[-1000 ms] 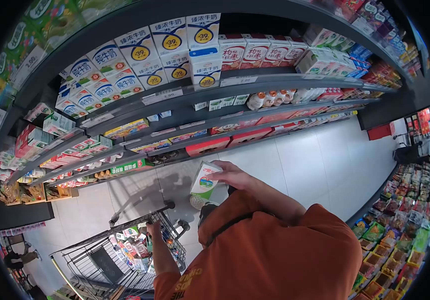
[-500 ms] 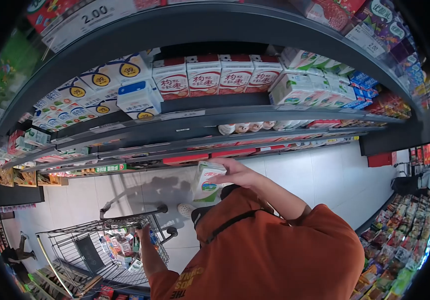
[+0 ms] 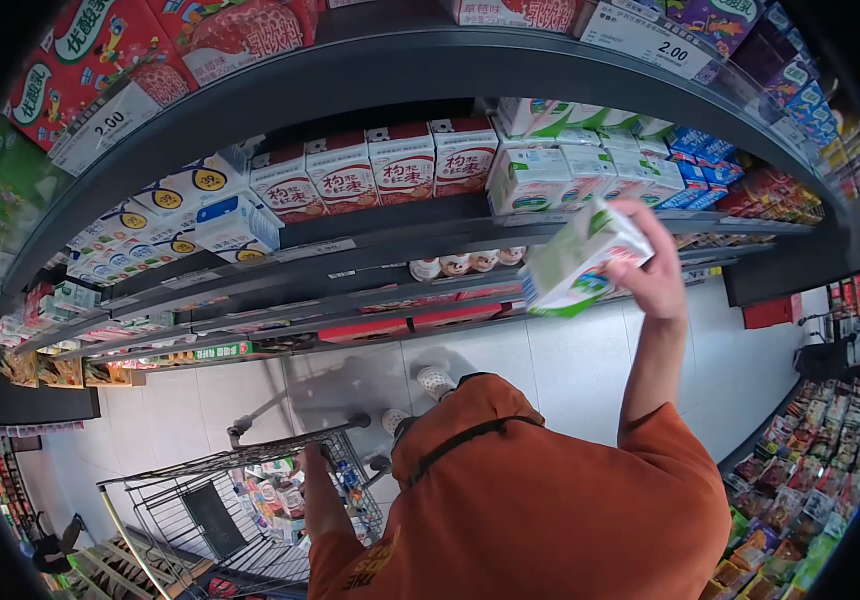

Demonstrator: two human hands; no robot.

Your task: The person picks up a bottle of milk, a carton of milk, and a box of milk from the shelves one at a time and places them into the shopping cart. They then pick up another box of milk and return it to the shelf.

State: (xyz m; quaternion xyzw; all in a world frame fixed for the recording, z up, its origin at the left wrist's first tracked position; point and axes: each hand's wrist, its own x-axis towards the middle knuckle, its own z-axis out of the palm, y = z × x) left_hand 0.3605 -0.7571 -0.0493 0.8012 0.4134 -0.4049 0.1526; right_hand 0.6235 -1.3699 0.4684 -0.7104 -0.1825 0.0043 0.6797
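Note:
A white and green carton point(image 3: 580, 262) is held up in front of the shelf, tilted, with my right hand point(image 3: 655, 268) closed around its right end. Behind and above it, similar white and green cartons point(image 3: 535, 180) stand in a row on the shelf. My left hand point(image 3: 312, 462) is low at the near rim of the wire shopping cart point(image 3: 165, 510), its fingers too small and dark to make out. Packaged goods point(image 3: 275, 495) lie inside the cart.
Red and white cartons point(image 3: 405, 165) and blue and white cartons point(image 3: 235, 225) line the same shelf. Above runs a dark shelf edge point(image 3: 350, 75) with price labels. Pale floor tiles point(image 3: 550, 360) show below. Packaged snacks point(image 3: 800, 480) fill a display at the right.
My right hand has risen to the right with the carton, from low beside my body to in front of the shelf. The view has shifted, and the cart appears farther right.

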